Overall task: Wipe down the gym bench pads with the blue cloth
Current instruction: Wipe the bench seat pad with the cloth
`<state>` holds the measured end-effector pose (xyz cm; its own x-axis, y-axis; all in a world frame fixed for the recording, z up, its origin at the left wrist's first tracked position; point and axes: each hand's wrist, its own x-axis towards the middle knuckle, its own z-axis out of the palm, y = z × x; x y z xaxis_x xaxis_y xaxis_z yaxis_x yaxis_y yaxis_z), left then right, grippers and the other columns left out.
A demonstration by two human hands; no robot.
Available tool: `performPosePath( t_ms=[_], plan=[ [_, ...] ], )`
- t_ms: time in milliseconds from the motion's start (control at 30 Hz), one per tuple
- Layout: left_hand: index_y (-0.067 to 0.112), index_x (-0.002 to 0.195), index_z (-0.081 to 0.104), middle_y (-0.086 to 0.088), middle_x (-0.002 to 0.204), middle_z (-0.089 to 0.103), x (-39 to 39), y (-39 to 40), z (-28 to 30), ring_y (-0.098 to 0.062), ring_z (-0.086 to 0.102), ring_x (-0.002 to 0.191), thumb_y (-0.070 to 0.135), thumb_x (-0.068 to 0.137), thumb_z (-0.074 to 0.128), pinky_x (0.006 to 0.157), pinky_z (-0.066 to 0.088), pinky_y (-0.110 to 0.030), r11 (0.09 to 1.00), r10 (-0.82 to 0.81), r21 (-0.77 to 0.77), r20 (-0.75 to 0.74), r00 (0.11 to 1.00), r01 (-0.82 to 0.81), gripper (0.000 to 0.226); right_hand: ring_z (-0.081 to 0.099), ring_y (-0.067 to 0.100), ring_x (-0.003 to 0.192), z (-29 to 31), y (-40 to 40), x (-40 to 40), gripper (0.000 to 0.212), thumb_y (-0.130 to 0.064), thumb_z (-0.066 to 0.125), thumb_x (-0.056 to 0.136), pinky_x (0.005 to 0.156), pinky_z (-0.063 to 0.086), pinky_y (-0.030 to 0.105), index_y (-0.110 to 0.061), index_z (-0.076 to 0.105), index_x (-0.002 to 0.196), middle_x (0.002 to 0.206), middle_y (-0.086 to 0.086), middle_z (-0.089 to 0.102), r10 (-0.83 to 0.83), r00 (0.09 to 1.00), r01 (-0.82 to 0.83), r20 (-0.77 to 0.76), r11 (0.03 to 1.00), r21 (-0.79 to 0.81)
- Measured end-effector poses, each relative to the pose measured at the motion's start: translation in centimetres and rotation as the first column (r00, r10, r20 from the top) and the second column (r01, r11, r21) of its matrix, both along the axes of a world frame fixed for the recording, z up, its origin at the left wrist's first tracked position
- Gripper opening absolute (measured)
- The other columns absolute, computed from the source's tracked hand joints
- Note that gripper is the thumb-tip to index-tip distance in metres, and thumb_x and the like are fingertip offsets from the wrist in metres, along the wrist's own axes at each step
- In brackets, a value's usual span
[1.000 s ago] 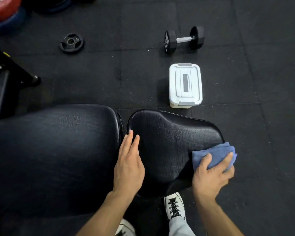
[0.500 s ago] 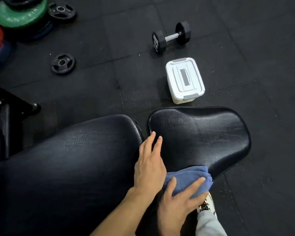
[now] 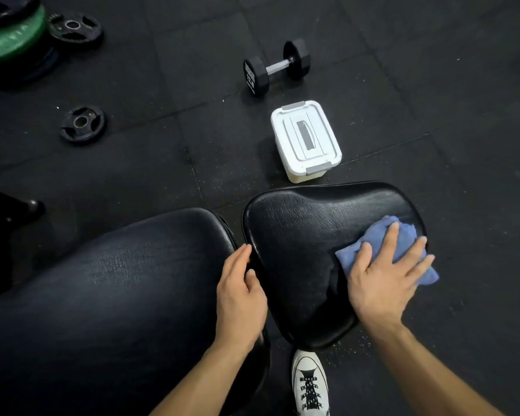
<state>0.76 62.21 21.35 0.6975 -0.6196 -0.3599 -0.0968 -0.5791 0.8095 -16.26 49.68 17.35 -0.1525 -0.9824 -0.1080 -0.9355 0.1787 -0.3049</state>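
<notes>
The black seat pad [image 3: 300, 241] lies in front of me, next to the long black back pad [image 3: 108, 295] on its left. My right hand [image 3: 382, 280] presses the blue cloth [image 3: 382, 238] flat on the seat pad's right side, fingers spread over it, part of the cloth hanging past the pad's edge. My left hand [image 3: 240, 292] rests at the gap between the two pads, fingers lying on the seat pad's left edge and holding nothing.
A white lidded box [image 3: 305, 141] stands on the black rubber floor just beyond the seat pad. A dumbbell [image 3: 275, 66] lies farther back. Weight plates [image 3: 81, 123] and a green plate stack [image 3: 12, 40] are at the far left. My shoe [image 3: 309, 382] is below the seat pad.
My right hand has swept the blue cloth from the seat pad's near edge out to its right side. My left hand stayed at the gap between the pads.
</notes>
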Motion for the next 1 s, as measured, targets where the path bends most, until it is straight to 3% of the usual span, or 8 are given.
performPosePath(
  t_ms=[167, 267, 433, 567, 667, 833, 933, 1000],
  plan=[
    [0.026, 0.144, 0.056, 0.023, 0.142, 0.053, 0.3, 0.2, -0.2, 0.004, 0.049, 0.132, 0.002, 0.102, 0.05, 0.114, 0.042, -0.026, 1.0, 0.001, -0.012, 0.006, 1.0, -0.001, 0.049, 0.005, 0.039, 0.158, 1.2, -6.4, 1.0, 0.063, -0.051, 0.031, 0.103, 0.118, 0.016, 0.074, -0.035, 0.017, 0.162, 0.172, 0.011, 0.013, 0.178, 0.974, -0.172, -0.143, 0.984, 0.056],
    [0.024, 0.146, 0.055, 0.024, 0.144, 0.051, 0.3, 0.4, -0.5, 0.006, 0.047, 0.134, 0.001, 0.101, 0.051, 0.113, 0.044, -0.026, 0.999, -0.02, -0.033, 0.025, 0.999, 0.021, 0.05, 0.007, 0.034, 0.159, 2.1, -9.5, 3.1, 0.056, -0.05, 0.028, 0.103, 0.12, 0.012, 0.07, -0.037, 0.028, 0.158, 0.17, 0.006, 0.021, 0.312, 0.936, -0.299, -0.164, 0.949, 0.095],
    [0.024, 0.146, 0.055, 0.022, 0.147, 0.052, 0.1, 0.3, -0.6, 0.004, 0.046, 0.137, 0.001, 0.101, 0.049, 0.117, 0.041, -0.03, 0.999, -0.006, -0.037, 0.018, 1.0, 0.007, 0.051, 0.037, 0.025, 0.143, 2.6, -9.5, 9.3, 0.047, -0.046, 0.025, 0.101, 0.119, 0.018, 0.066, -0.034, 0.049, 0.139, 0.146, 0.003, 0.052, 0.597, 0.79, -0.577, -0.137, 0.801, 0.161],
    [0.023, 0.141, 0.06, 0.018, 0.143, 0.057, 0.3, 0.2, -0.5, 0.001, 0.051, 0.134, -0.001, 0.099, 0.05, 0.116, 0.042, -0.033, 0.998, 0.038, -0.049, -0.002, 0.999, -0.038, 0.049, 0.041, 0.026, 0.138, 3.0, -6.9, 12.7, 0.043, -0.046, 0.03, 0.102, 0.118, 0.022, 0.063, -0.033, 0.047, 0.139, 0.141, 0.004, 0.052, 0.712, 0.7, -0.701, -0.063, 0.701, 0.131],
    [0.033, 0.138, 0.061, 0.019, 0.135, 0.061, 0.6, 0.1, -0.4, 0.001, 0.055, 0.128, 0.002, 0.099, 0.048, 0.111, 0.047, -0.036, 0.997, 0.071, -0.033, -0.065, 0.995, -0.074, 0.051, 0.04, 0.025, 0.14, 2.9, -5.4, 14.4, 0.046, -0.048, 0.032, 0.1, 0.119, 0.018, 0.064, -0.032, 0.049, 0.139, 0.144, 0.001, 0.052, 0.778, 0.627, -0.772, -0.043, 0.628, 0.098],
    [0.047, 0.123, 0.055, 0.017, 0.126, 0.064, 1.1, -0.2, 0.2, 0.0, 0.061, 0.119, -0.001, 0.101, 0.041, 0.101, 0.056, -0.035, 0.983, 0.169, -0.04, -0.2, 0.965, -0.18, 0.055, 0.051, 0.03, 0.126, 2.7, -4.3, 16.4, 0.044, -0.048, 0.036, 0.092, 0.115, 0.023, 0.068, -0.022, 0.062, 0.118, 0.128, 0.005, 0.061, 0.911, 0.409, -0.909, -0.06, 0.412, 0.063],
    [0.033, 0.124, 0.061, 0.0, 0.124, 0.07, 2.0, -0.5, 0.2, -0.013, 0.068, 0.114, 0.008, 0.102, 0.039, 0.09, 0.062, -0.042, 0.964, 0.253, -0.008, -0.28, 0.926, -0.266, 0.04, 0.049, 0.035, 0.136, 2.0, -2.3, 16.2, 0.047, -0.046, 0.038, 0.091, 0.117, 0.018, 0.072, -0.018, 0.07, 0.112, 0.128, 0.008, 0.066, 0.97, 0.218, -0.974, -0.109, 0.223, 0.045],
    [0.04, 0.116, 0.066, -0.003, 0.116, 0.073, 2.6, -0.7, -0.1, -0.019, 0.072, 0.106, 0.024, 0.095, 0.043, 0.086, 0.063, -0.047, 0.946, 0.319, 0.044, -0.274, 0.907, -0.32, 0.035, 0.043, 0.037, 0.144, 1.8, -0.9, 15.1, 0.043, -0.044, 0.041, 0.096, 0.117, 0.015, 0.075, -0.018, 0.072, 0.113, 0.133, 0.007, 0.065, 0.975, 0.175, -0.984, -0.135, 0.177, 0.003]
  ],
)
